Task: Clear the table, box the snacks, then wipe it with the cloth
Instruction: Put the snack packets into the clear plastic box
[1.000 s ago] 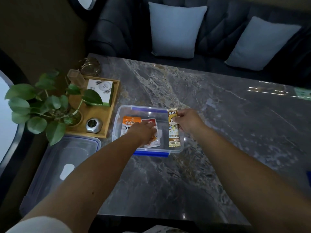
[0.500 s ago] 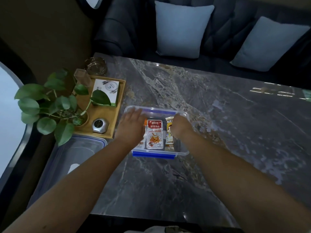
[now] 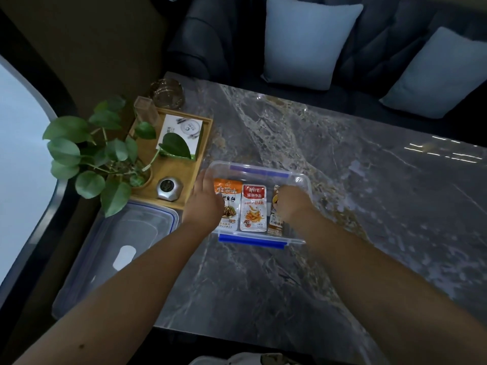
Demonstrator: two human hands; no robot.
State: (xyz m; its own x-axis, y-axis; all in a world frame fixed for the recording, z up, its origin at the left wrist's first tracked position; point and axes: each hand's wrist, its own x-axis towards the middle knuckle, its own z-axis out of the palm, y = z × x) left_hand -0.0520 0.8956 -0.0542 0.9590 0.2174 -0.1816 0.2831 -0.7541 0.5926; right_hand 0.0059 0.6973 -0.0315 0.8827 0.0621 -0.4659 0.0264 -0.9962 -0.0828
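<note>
Three snack packets (image 3: 252, 208) lie in the box (image 3: 300, 180) under both hands (image 3: 204, 201).

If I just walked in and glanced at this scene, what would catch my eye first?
Probably the clear box in the middle of the marble table, with three bright snack packets lying side by side in it and both hands reaching in. Next, the leafy green plant on the wooden tray to its left.

From my remote seat, the left hand (image 3: 204, 200) covers the lower left of the orange snack packet (image 3: 228, 204), at nine o'clock in the clear plastic box (image 3: 303, 184). The right hand (image 3: 291, 205) hides most of the brown snack stick (image 3: 275, 225). Whether its fingers pinch anything, I cannot tell.
</note>
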